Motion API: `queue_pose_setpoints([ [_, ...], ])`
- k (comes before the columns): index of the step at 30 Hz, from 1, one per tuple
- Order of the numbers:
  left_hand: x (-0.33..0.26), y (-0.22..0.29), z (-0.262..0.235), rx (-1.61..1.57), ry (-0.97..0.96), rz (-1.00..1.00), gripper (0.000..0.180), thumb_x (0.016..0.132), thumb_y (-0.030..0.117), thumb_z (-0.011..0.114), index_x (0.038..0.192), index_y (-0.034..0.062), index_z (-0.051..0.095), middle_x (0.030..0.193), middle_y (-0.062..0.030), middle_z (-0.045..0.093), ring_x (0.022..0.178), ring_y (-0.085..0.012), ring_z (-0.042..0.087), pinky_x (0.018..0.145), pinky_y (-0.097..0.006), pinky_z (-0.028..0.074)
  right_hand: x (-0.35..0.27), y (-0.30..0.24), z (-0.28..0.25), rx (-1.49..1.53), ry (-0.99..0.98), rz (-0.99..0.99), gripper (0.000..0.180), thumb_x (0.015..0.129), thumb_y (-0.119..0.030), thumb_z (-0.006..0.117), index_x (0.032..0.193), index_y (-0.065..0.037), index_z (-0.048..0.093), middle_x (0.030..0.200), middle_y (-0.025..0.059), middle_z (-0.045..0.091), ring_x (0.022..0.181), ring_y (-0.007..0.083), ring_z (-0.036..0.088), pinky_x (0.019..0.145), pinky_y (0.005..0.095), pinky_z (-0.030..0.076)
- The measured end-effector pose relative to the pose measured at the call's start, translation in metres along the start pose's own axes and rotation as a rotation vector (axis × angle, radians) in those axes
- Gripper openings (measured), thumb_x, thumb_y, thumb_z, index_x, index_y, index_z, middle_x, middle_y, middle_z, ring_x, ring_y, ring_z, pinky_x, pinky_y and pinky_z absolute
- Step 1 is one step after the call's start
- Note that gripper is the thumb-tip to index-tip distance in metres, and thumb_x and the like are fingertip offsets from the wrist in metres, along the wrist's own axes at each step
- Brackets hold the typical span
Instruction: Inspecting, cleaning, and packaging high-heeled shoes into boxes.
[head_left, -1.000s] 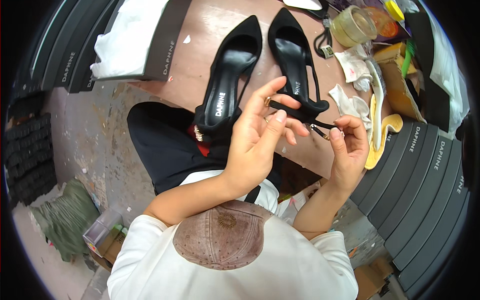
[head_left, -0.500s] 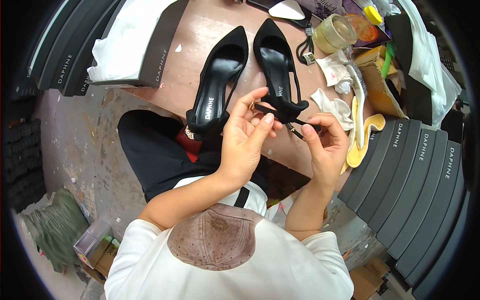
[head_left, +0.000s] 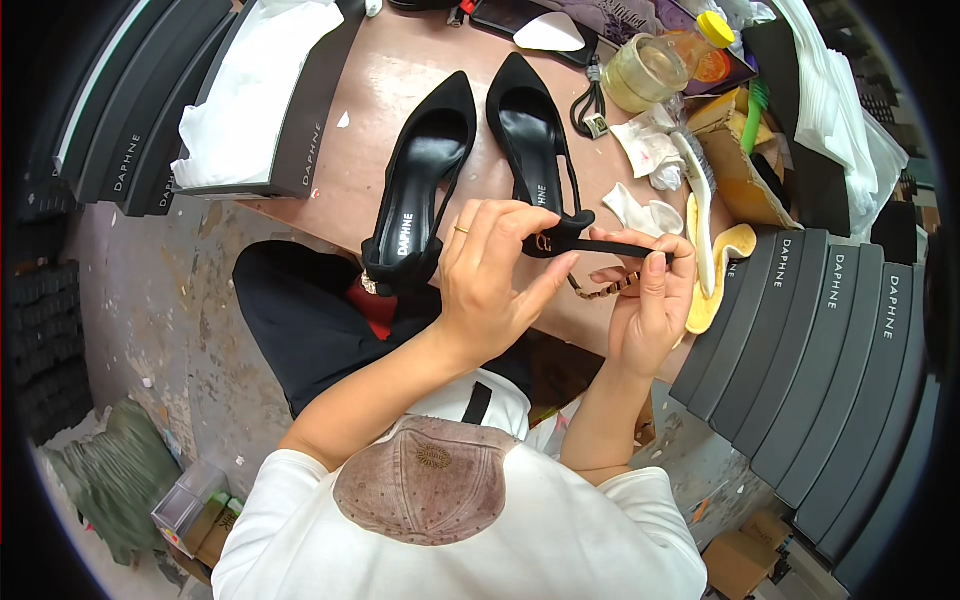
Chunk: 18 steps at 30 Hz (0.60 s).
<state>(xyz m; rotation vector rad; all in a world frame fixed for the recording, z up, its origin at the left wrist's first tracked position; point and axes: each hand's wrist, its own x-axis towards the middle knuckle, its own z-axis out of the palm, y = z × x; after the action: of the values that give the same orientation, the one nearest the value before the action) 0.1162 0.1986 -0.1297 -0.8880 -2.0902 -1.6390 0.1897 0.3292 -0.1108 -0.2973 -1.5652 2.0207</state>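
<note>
Two black pointed slingback shoes lie side by side on the table, toes pointing away from me. The left shoe (head_left: 424, 170) has a glittery ornament by its heel. A black strap with a small gold buckle stretches sideways behind the right shoe (head_left: 528, 130). My left hand (head_left: 490, 275) has its index finger and thumb around the buckle part of this strap. My right hand (head_left: 648, 305) pinches the strap's free end between thumb and fingers, pulling it fairly straight. A gold-and-black chain-like piece (head_left: 607, 288) hangs below the strap, partly hidden by the right hand.
An open shoe box (head_left: 300, 130) with white paper stands at the left. Stacked grey boxes (head_left: 810, 340) flank the right. Beyond the shoes are a glass jar (head_left: 632, 80), a phone (head_left: 490, 15), white cloths (head_left: 645, 140), a yellow cloth (head_left: 735, 250) and a torn carton (head_left: 735, 150).
The strap is now drawn out straighter to the right, its buckle showing by my left hand. My left fingers have turned over it. The whole view has shifted slightly.
</note>
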Motion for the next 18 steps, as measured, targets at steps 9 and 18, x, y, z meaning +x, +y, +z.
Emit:
queue_pose_setpoints([
  [9,0.001,0.0,-0.002,0.024,-0.047,-0.031,0.026,0.066,0.013,0.077,0.085,0.0058,0.06,0.084,-0.0079,0.056,0.076,-0.0241,0.053,0.065,-0.033,0.041,-0.011,0.037,-0.012,0.38,0.293,0.298,0.01,0.095,-0.011,0.05,0.104,-0.01,0.048,0.098,0.0098,0.061,0.092,0.0198,0.063,0.057,0.0231,0.051],
  [18,0.005,0.002,0.002,0.034,-0.051,-0.056,0.026,0.064,0.011,0.077,0.08,0.0044,0.057,0.073,-0.0065,0.056,0.065,-0.0232,0.053,0.057,-0.032,0.041,-0.007,0.047,-0.006,0.446,0.396,0.296,0.014,0.095,-0.009,0.049,0.108,-0.011,0.048,0.093,0.0034,0.056,0.077,0.0126,0.056,0.055,0.022,0.043],
])
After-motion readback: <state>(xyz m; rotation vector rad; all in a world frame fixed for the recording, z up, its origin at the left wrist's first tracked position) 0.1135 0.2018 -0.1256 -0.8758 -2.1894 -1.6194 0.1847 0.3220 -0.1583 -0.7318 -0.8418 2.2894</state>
